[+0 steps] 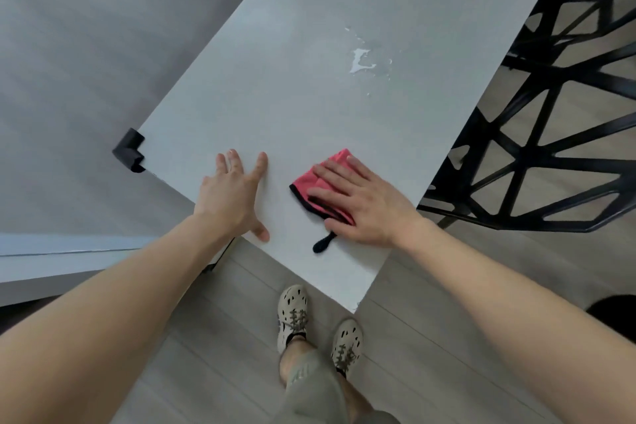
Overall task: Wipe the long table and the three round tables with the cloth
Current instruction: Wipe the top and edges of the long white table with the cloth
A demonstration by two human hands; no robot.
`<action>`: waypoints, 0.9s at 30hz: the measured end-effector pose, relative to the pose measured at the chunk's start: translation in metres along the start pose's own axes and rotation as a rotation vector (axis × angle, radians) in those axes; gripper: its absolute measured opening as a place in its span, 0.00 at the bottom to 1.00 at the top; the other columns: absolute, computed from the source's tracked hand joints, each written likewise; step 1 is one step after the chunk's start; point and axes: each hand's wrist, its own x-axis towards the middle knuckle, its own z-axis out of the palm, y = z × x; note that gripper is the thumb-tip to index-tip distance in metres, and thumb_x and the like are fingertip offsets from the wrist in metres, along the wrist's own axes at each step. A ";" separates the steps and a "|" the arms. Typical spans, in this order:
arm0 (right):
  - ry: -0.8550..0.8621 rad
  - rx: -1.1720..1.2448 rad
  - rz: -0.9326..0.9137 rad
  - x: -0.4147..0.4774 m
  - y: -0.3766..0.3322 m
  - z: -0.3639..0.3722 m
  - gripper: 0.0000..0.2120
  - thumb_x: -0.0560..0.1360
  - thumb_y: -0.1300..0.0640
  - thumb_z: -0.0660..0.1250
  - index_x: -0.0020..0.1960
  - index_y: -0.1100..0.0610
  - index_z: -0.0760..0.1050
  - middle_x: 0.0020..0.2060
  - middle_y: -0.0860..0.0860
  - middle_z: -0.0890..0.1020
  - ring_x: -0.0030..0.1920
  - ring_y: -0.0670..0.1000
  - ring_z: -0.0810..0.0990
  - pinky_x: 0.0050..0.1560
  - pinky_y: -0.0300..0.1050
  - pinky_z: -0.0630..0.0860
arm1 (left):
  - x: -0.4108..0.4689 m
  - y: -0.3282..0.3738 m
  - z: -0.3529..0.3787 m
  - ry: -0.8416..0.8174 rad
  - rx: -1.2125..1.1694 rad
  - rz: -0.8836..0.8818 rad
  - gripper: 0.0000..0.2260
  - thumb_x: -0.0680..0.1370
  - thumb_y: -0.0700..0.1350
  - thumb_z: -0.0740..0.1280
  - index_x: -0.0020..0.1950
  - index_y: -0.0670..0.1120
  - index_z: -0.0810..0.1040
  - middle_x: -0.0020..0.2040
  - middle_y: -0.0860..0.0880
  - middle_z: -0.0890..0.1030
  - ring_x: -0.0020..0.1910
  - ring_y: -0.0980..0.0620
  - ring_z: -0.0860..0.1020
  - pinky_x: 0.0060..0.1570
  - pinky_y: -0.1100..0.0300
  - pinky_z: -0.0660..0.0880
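Bare forearms (137, 286), grey-green shorts (316, 389) w/ pale print, beige perforated shoes (292, 301), olive laces (296, 317), black socks (297, 334)

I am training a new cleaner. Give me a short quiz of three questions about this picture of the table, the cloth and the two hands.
1. True or false: the left hand presses the cloth on the table.
2. Where is the spill? A) under the cloth B) farther up the table, apart from the cloth C) under the left hand
3. Fill in: the cloth lies under the ____ hand.

Key: 1 false, it lies flat on bare table. 2 B. 3 right: the right hand lies flat on the cloth.
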 end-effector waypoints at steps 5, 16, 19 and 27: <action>0.107 0.085 0.408 0.049 -0.031 0.001 0.33 0.87 0.39 0.51 0.88 0.53 0.58 0.88 0.60 0.48 0.88 0.59 0.43 0.87 0.60 0.43 | -0.001 0.000 0.002 -0.005 -0.005 0.003 0.77 0.55 0.67 0.87 0.87 0.56 0.36 0.87 0.33 0.46 0.87 0.32 0.46 0.75 0.35 0.70; 0.116 0.031 0.295 0.005 0.097 -0.022 0.28 0.86 0.42 0.55 0.84 0.50 0.67 0.87 0.54 0.60 0.88 0.56 0.54 0.87 0.61 0.44 | -0.002 -0.002 0.002 0.007 -0.039 0.004 0.76 0.56 0.67 0.87 0.87 0.57 0.36 0.87 0.34 0.46 0.87 0.32 0.46 0.77 0.35 0.68; 0.195 0.041 0.672 0.040 0.104 -0.032 0.29 0.87 0.43 0.51 0.82 0.56 0.67 0.87 0.58 0.57 0.88 0.58 0.51 0.87 0.58 0.41 | -0.002 -0.003 0.003 -0.001 -0.045 -0.002 0.75 0.56 0.66 0.87 0.87 0.57 0.37 0.87 0.34 0.45 0.87 0.33 0.46 0.78 0.35 0.67; 0.012 0.091 -0.056 0.029 -0.035 -0.006 0.30 0.89 0.44 0.56 0.88 0.48 0.55 0.88 0.55 0.51 0.88 0.55 0.46 0.87 0.62 0.48 | -0.001 0.001 -0.028 -0.067 -0.086 -0.059 0.54 0.69 0.62 0.84 0.86 0.58 0.55 0.78 0.39 0.68 0.78 0.36 0.68 0.64 0.42 0.78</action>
